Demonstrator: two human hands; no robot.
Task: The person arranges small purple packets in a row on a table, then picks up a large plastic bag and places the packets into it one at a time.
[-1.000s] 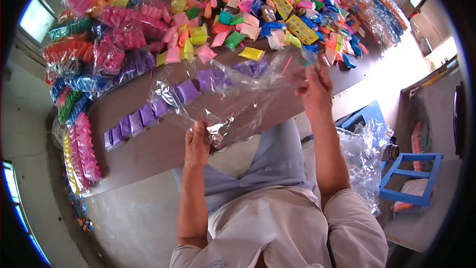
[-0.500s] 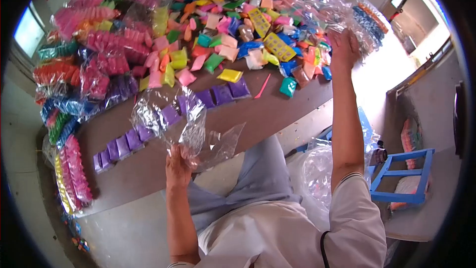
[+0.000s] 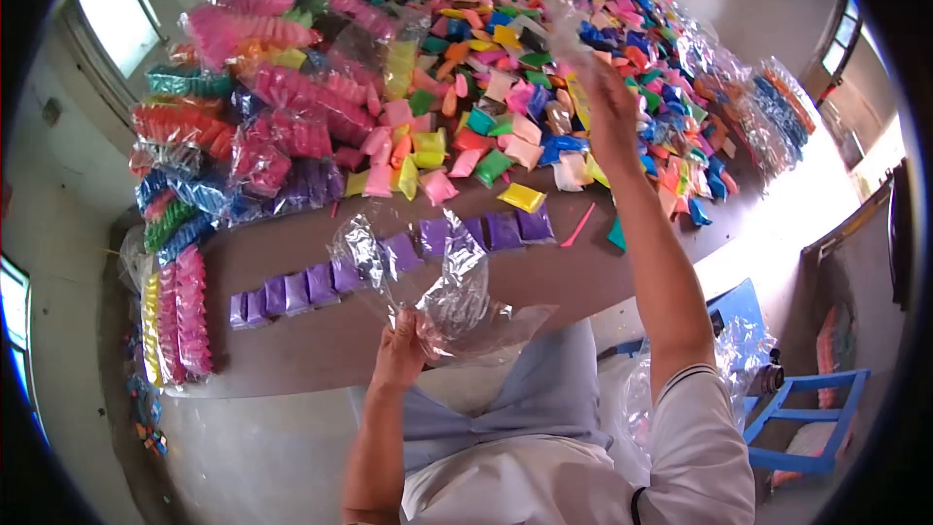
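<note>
My left hand [image 3: 397,352] is closed on the edge of a clear plastic bag [image 3: 465,292], which hangs open and crinkled over the table's near edge. Behind the bag runs a row of purple packets [image 3: 321,284], partly seen through the film. My right hand [image 3: 610,107] is raised over the heap of packets, its fingers closed round another piece of clear plastic [image 3: 566,24]. That piece is smeared by motion, and its lower end is hidden by the hand. A thin pink strip [image 3: 578,225] lies near the right end of the purple row.
A large heap of small colourful packets [image 3: 505,151] covers the far side of the brown table [image 3: 292,355]. Bagged rows of pink packets [image 3: 292,87] are piled at the left. More clear-wrapped bundles [image 3: 777,122] lie at the right edge. A blue frame [image 3: 807,418] stands at lower right.
My right hand has moved left from the plastic-wrapped bundles to above the heap, now with clear plastic in it. My left hand still holds the bag. The view has shifted.
</note>
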